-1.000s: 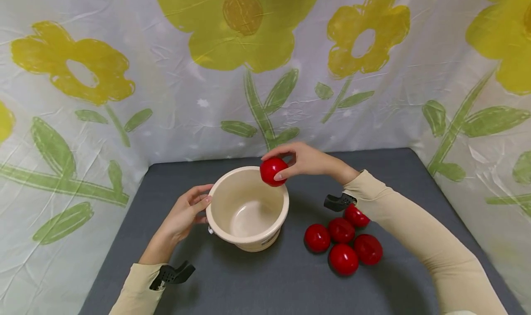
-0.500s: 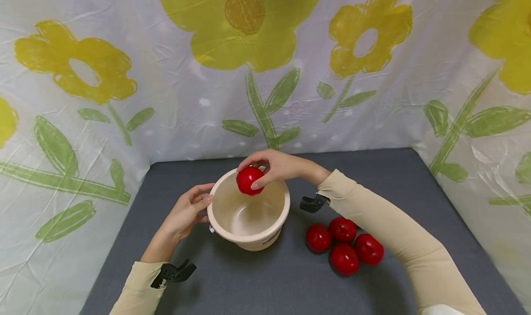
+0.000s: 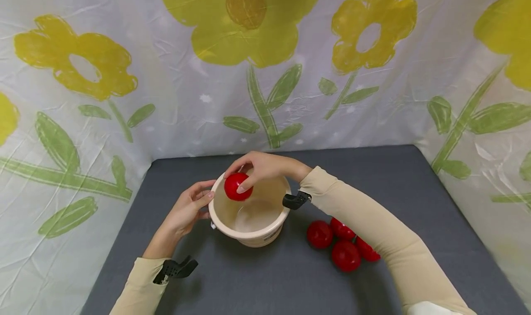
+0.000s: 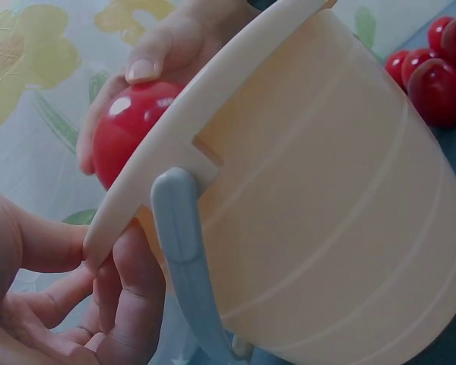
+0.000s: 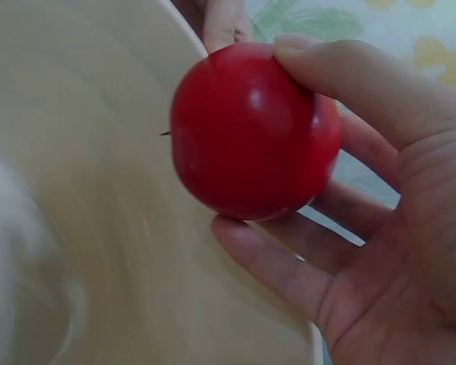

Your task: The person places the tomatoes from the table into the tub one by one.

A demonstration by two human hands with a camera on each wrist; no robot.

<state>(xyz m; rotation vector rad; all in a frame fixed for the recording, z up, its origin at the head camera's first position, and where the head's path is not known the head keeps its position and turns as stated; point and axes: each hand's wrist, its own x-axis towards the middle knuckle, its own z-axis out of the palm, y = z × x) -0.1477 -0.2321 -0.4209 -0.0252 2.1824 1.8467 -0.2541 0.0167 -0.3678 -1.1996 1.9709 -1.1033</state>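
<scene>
"While the right hand (image 3: 265, 164) holds a red apple (image 3: 238, 187) over the mouth of the cream bucket (image 4: 327, 190), which step would you say this is?"

"Placing it inside, I judge, with the letting go not yet done; thumb and fingers are curled round the fruit, near the rim (image 3: 249, 234) on the left side; whether it touches the bucket inside, I cannot tell."

"And the left hand (image 3: 188, 211)?"

"Pinching that rim, thumb on one face and fingers on the other, just beside the grey-blue handle (image 4: 176, 224); it seems to be steadying things."

"How much remains?"

"At least four more apples (image 3: 346, 255) lie bunched on the dark table (image 3: 249, 287), to the right of the bucket; the right sleeve (image 3: 365, 213) covers part of some, so I won't swear to the count."

"What does the next move call for, then?"

"Lowering the apple deeper, I should think, then easing the fingers apart once it is well below the rim; a drop from higher up might make it bounce."
</scene>
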